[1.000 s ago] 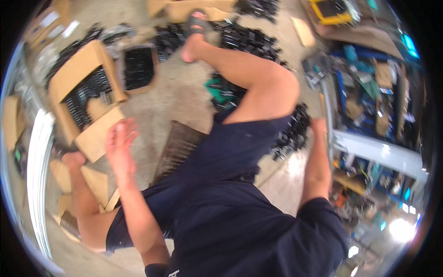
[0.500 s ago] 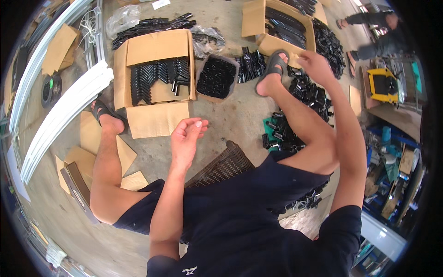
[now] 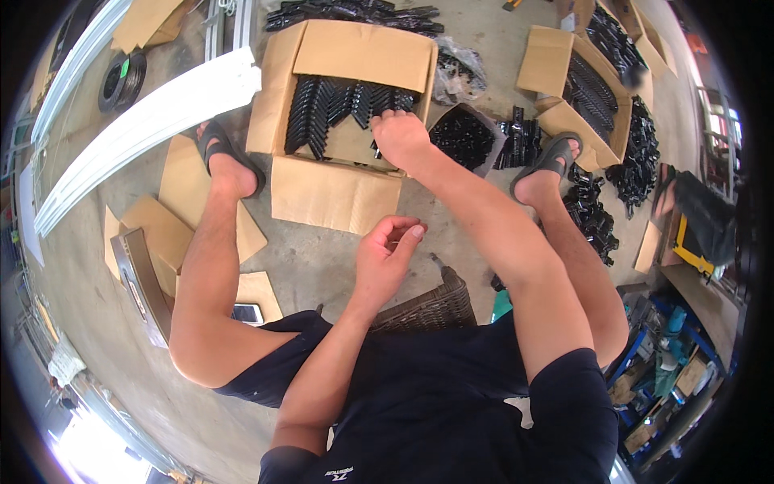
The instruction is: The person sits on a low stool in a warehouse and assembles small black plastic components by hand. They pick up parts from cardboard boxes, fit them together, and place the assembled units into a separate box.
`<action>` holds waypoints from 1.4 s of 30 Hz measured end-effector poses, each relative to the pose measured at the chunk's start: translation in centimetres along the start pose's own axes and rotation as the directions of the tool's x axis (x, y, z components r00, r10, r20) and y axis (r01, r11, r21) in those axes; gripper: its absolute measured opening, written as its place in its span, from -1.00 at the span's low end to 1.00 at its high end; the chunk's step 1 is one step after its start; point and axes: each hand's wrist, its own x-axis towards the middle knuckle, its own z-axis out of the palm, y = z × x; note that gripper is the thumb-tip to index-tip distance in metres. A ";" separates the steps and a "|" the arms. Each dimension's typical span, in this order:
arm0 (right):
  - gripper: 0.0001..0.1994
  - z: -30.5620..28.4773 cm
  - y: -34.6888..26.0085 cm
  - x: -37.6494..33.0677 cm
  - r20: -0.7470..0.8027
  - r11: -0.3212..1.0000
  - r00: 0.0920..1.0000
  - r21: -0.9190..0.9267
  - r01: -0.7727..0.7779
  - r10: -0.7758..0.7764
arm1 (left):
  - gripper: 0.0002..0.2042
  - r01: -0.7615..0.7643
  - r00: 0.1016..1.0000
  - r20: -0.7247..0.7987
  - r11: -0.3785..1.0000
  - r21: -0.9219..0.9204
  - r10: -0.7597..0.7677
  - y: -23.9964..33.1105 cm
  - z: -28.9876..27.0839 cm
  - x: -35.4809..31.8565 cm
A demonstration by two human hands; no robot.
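Observation:
My right hand (image 3: 399, 143) reaches over the right side of an open cardboard box (image 3: 336, 188), its fingers curled down and closed. Whatever they hold, if anything, is hidden under the hand; a small black piece (image 3: 376, 151) shows just beside the fingertips. Inside the box, black angled plastic pieces (image 3: 308, 121) stand in nested rows along the far and left sides. My left hand (image 3: 385, 262) hovers in front of the box's near flap, loosely closed, with nothing visible in it. Below it is a brown woven chair or basket (image 3: 431, 306), partly covered by my clothing.
Right of the box stands a bag-lined container of small black parts (image 3: 463, 141). A second box (image 3: 548, 60) holds similar rows, with black heaps (image 3: 633, 173) around it. White curved strips (image 3: 153, 129) lie left, near a black coil (image 3: 121, 81). A phone (image 3: 247, 313) rests by my left leg.
My right hand has swung left from beside my right foot to over the open box. My left hand stays loosely curled before the box. The view has shifted to the right.

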 end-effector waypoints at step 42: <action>-0.67 -10.7 -6.3 -23.0 -0.242 0.335 0.941 0.930 0.154 0.238 | -0.57 -0.033 0.950 0.253 0.867 -0.497 0.182 3.3 -0.7 -3.1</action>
